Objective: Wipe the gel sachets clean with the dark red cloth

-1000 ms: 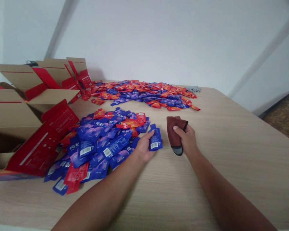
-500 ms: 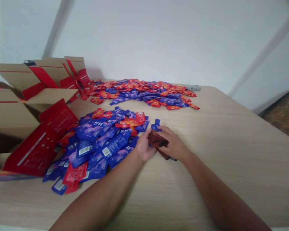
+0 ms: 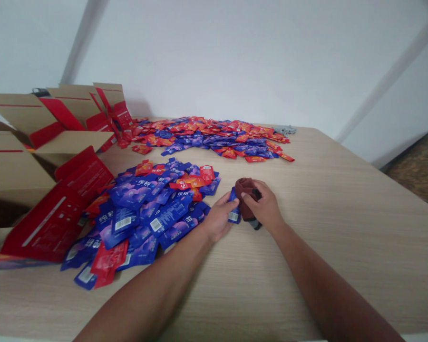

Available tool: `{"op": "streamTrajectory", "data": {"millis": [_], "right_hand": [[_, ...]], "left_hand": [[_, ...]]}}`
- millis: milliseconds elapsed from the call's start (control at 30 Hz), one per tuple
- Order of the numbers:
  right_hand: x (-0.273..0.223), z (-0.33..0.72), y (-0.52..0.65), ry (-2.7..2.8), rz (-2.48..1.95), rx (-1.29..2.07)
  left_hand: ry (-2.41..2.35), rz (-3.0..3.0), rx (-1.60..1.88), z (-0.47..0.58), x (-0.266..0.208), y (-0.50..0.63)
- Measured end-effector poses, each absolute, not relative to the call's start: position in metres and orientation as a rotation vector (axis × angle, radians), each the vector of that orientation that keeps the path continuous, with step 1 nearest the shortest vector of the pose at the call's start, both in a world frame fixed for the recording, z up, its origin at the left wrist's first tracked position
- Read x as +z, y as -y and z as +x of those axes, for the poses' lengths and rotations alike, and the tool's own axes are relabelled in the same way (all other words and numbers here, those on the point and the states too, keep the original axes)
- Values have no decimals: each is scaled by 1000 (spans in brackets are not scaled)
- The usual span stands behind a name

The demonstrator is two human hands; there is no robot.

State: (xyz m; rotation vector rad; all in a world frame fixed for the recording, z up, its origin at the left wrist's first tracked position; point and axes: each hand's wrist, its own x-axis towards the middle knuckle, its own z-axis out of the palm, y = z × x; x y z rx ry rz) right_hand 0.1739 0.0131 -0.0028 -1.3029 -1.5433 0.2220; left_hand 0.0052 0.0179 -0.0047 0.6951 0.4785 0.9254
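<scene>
My left hand (image 3: 219, 216) is closed on a small blue pouch (image 3: 234, 215) with a white barcode label near its lower end. Just to the right, my right hand (image 3: 266, 206) grips a bunched brown cloth (image 3: 245, 209) with dark grey parts at its edge. Cloth and pouch are side by side above the table; whether they touch I cannot tell. Left of my hands lies a heap of blue pouches (image 3: 171, 213) with some red and orange ones mixed in, such as a red pouch (image 3: 109, 259) at its near edge.
A long pile of red, orange and blue pouches (image 3: 214, 135) runs along the back of the wooden table (image 3: 342, 237). A grey cloth (image 3: 285, 129) lies at its right end. Open cardboard boxes (image 3: 17, 166) with red flaps stand on the left. A white wall rises behind.
The brown cloth has come away from my left hand and moved right in my right hand. The blue pouch, earlier largely behind the cloth, now shows in my left hand.
</scene>
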Motion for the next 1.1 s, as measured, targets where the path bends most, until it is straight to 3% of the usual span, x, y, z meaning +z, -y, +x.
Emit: {"op": "streamTrajectory", "data": {"millis": [267,533,1100], "right_hand": [[-3,179,-12,1235,-1378,263],[3,166,0,1864,-1128,268],[-7,181,-13,1578,-1417,-26]], "left_hand": [[-585,713,927,2,-7,-20],[-483,714,898,3,-7,-18],[-462,807,711,-2,-2,-17]]}}
